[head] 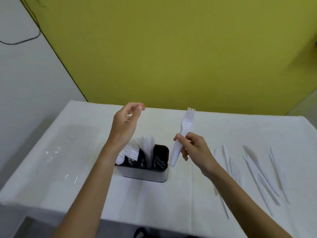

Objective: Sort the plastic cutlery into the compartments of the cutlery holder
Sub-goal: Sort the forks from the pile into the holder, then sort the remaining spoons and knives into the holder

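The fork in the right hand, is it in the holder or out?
Out. The right hand holds the fork beside the holder, prongs up.

My desk (187, 196) wears a white cloth (223, 127). The cutlery holder (145, 175) stands near its middle before me. Loose white plastic cutlery (257, 172) lies scattered to my right (too blurred to sort by kind), and a clear plastic tray (68, 152) sits left.

right grip (193, 149) pinches fork (188, 123), tines up, just right of holder (145, 173) | left grip (125, 124) hangs above holder, fingers loose, holding nothing | sorted cutlery (144, 143) stands in holder's left side | loose cutlery (262, 172) lies on worktop (171, 200), far right
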A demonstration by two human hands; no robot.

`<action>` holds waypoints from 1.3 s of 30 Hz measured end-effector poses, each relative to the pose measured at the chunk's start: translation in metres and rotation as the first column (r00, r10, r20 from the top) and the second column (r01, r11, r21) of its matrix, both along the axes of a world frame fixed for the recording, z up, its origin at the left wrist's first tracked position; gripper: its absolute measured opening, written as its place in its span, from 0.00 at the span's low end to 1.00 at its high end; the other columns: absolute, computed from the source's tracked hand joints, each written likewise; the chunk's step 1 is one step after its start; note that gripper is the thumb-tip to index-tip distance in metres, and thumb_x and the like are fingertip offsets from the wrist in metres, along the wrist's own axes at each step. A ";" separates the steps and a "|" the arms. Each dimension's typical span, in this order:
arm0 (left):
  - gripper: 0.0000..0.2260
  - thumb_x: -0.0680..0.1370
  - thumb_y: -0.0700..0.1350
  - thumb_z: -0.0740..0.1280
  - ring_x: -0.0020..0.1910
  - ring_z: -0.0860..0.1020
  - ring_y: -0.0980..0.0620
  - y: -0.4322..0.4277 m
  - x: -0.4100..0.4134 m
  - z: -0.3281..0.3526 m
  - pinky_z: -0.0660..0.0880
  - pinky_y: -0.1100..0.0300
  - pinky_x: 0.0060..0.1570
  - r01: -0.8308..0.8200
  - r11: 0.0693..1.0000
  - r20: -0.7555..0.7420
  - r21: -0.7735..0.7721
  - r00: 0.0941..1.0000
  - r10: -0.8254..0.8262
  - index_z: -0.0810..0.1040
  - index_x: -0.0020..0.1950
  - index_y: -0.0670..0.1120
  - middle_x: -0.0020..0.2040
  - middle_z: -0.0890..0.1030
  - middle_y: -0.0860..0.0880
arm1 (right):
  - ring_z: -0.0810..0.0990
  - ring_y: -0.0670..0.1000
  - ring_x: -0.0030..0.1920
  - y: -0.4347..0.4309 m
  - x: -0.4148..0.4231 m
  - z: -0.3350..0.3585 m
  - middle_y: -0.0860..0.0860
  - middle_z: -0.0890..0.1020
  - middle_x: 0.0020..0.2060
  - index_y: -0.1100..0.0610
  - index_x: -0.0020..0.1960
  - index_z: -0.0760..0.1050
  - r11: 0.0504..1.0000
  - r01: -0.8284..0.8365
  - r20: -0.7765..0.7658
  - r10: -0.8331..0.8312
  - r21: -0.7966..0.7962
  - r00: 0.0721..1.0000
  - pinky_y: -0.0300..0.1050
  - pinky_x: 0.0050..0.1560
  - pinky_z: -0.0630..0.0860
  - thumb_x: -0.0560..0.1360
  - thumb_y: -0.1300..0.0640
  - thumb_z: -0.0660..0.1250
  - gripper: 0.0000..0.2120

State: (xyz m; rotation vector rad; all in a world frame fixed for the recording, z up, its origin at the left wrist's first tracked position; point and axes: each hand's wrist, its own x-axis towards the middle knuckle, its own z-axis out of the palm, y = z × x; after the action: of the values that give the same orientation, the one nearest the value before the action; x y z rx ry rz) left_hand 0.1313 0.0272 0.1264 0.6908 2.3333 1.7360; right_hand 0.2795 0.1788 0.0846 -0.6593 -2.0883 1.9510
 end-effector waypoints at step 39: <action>0.24 0.83 0.56 0.47 0.51 0.80 0.50 -0.087 -0.025 -0.102 0.73 0.56 0.53 -0.083 0.984 0.623 0.157 0.781 -0.034 0.80 0.49 0.47 0.48 0.84 0.48 | 0.71 0.49 0.36 -0.163 -0.047 -0.064 0.50 0.74 0.33 0.59 0.37 0.75 0.704 0.377 -0.159 -0.357 0.601 0.920 0.35 0.37 0.67 0.71 0.54 0.74 0.11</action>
State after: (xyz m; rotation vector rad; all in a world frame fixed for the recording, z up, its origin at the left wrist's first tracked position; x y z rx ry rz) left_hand 0.1065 -0.0602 0.0240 0.0574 1.7463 1.8306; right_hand 0.2323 0.0162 0.0211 -0.7991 -2.1774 0.9506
